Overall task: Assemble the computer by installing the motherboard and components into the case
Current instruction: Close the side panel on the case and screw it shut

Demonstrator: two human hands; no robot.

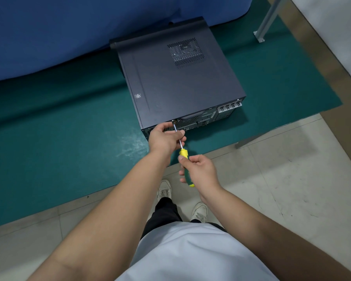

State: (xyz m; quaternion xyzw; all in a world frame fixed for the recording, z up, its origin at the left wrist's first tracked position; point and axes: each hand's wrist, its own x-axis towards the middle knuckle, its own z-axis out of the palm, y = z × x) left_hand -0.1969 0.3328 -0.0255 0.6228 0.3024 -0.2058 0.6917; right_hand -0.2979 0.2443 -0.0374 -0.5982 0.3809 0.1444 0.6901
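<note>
A dark grey computer case [178, 82] lies flat on a green mat [59, 128], its closed side panel facing up and its rear ports towards me. A screwdriver [183, 157] with a yellow and green handle points at a screw [173, 122] on the rear top edge. My right hand [199, 171] grips the handle. My left hand [165, 136] holds the metal shaft near the tip, fingers curled round it, right against the case's rear face.
Blue cloth [69, 27] drapes behind the case. A grey metal post [268, 17] stands bolted at the upper right. The mat's front edge runs beside pale floor tiles [272, 179]. My legs and white shoes [199, 211] are below my hands.
</note>
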